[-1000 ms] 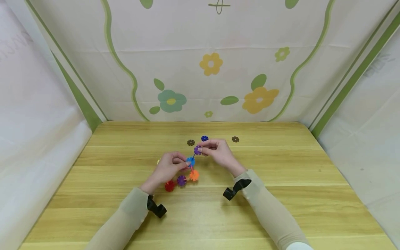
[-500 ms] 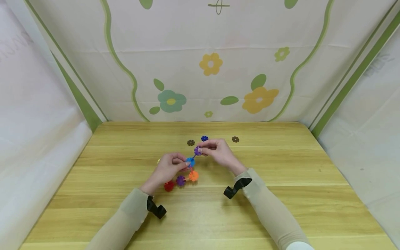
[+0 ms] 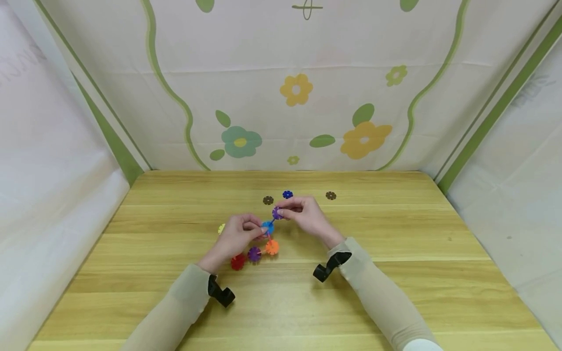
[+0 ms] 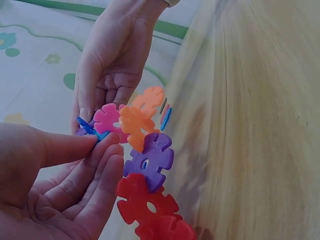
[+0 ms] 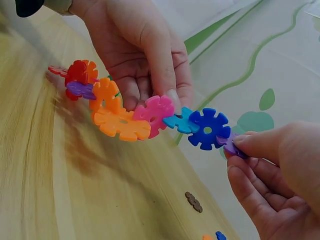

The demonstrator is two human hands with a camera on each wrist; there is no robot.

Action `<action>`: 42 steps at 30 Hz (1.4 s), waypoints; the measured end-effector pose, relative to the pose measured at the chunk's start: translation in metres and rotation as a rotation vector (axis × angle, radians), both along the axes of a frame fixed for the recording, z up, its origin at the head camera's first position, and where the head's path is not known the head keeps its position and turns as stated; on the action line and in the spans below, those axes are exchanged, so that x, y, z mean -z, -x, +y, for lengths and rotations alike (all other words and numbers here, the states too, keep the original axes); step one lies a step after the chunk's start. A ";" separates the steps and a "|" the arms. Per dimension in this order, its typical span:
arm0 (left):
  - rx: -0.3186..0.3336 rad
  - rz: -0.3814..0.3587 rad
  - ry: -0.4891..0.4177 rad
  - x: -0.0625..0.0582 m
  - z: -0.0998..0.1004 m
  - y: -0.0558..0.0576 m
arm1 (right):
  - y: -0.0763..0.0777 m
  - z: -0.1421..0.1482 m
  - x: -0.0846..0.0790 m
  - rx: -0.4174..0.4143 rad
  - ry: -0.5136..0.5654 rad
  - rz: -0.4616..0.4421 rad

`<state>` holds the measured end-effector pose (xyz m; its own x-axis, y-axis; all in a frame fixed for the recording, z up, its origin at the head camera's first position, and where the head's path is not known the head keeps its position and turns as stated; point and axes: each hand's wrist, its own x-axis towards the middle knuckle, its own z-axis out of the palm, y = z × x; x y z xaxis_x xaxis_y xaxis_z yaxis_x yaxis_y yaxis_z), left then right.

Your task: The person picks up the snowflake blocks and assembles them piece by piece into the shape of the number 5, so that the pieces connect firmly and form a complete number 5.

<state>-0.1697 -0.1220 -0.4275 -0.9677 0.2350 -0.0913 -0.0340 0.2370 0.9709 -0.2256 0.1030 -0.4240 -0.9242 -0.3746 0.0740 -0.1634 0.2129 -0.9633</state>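
Note:
A chain of notched plastic snowflake discs hangs between the two hands. In the head view the left hand [image 3: 237, 236] pinches its light blue disc [image 5: 181, 120] between thumb and fingers. The right hand [image 3: 307, 217] pinches the purple disc [image 5: 230, 144] at the chain's far end. Slotted between these two is a dark blue disc [image 5: 209, 129]. From the light blue disc the chain runs back through a pink disc [image 5: 154, 114] and orange discs [image 5: 122, 124]. Beyond them come another purple disc [image 4: 159, 162] and red discs [image 4: 145, 200]. Some of the chain is hidden behind the left hand.
Loose discs lie toward the back of the wooden table [image 3: 373, 302]: a brown disc [image 3: 268, 200], a blue disc [image 3: 287, 194] and another brown disc [image 3: 331, 195]. Part of a yellow disc [image 3: 221, 228] shows beside the left hand. A patterned cloth [image 3: 246, 97] rises behind the table.
The right hand has shifted very slightly down and toward the left hand, still pinching the purple disc. The left hand has barely moved.

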 end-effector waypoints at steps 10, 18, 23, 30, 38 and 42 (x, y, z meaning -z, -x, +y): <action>0.004 0.012 -0.011 0.003 0.003 0.001 | 0.002 0.002 0.000 -0.010 -0.015 0.009; -0.022 0.001 -0.035 -0.002 0.015 -0.001 | 0.007 0.007 -0.007 0.012 0.053 -0.024; 0.000 0.005 0.009 -0.004 0.017 -0.001 | 0.009 0.009 -0.011 -0.002 0.043 -0.039; -0.060 0.073 0.037 -0.012 0.014 0.007 | 0.007 0.012 -0.015 -0.056 0.019 -0.032; -0.052 0.129 0.058 -0.017 0.016 0.018 | 0.007 0.009 -0.016 -0.135 0.057 -0.033; -0.048 0.118 0.000 -0.015 0.018 0.019 | 0.010 0.015 -0.012 -0.087 0.037 -0.020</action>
<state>-0.1884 -0.1037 -0.4125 -0.9819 0.1878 0.0236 0.0687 0.2378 0.9689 -0.2356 0.1178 -0.4125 -0.8900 -0.4505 0.0708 -0.1602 0.1634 -0.9735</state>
